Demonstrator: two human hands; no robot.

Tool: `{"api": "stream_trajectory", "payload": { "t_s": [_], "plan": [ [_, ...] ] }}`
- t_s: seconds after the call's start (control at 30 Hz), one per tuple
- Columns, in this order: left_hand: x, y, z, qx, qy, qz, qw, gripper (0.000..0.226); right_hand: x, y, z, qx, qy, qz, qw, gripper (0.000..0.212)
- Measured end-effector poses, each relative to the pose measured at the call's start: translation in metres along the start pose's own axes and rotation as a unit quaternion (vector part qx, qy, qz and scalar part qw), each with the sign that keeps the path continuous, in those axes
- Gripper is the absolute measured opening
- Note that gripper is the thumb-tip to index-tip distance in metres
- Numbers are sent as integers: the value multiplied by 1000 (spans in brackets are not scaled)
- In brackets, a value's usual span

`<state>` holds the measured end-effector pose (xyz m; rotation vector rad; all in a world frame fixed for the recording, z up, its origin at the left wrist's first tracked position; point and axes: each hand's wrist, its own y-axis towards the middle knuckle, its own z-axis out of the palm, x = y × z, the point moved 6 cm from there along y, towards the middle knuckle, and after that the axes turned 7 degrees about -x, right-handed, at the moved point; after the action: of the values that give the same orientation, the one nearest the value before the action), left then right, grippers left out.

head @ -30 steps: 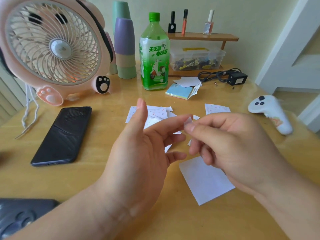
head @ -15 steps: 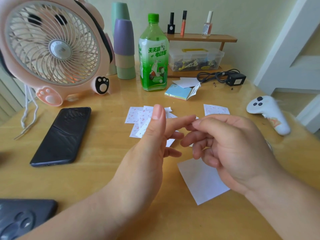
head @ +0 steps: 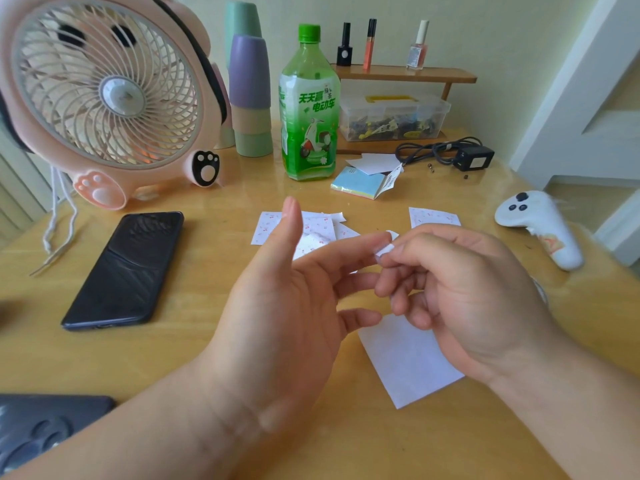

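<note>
Small white scrap [head: 384,250] is sitting pinched at the fingertips of the right hand [head: 464,299], whose thumb and forefinger are closing on it while the other fingers are curling loosely underneath. The left hand [head: 287,306] is spreading wide with its thumb pointing up, and its straight forefinger is reaching across so that its tip is touching the scrap; the two hands are thus meeting at that one spot, raised above the table [head: 173,358]. Whether the scrap is sticking to the left fingertip is too small to tell. A plain white sheet [head: 412,365] is lying flat just under the right hand. Patterned sticker sheets [head: 266,226] are lying beyond the left hand, partly hidden by its thumb and fingers, and a separate patterned piece [head: 433,216] is lying beyond the right hand. A black phone [head: 128,268] is resting well off to the left hand's outer side, and a white controller [head: 540,226] is lying off to the right hand's outer side.
</note>
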<state>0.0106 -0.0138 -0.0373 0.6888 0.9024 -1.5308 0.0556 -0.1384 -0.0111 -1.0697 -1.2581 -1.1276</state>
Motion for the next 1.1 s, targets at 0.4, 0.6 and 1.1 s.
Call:
{"api": "stream_trajectory", "payload": {
  "t_s": [0.4, 0.6, 1.1],
  "plan": [
    [-23, 4, -37, -210, 76, 91, 970, 25, 3, 34, -35, -10, -256, -60, 965, 23],
    [-20, 2, -31, -184, 119, 109, 969, 25, -10, 52, -41, -7, -421, -105, 901, 20],
    [-22, -6, -20, -172, 459, 99, 866, 14, -5, 20, -26, 120, -547, -91, 824, 36]
  ]
}}
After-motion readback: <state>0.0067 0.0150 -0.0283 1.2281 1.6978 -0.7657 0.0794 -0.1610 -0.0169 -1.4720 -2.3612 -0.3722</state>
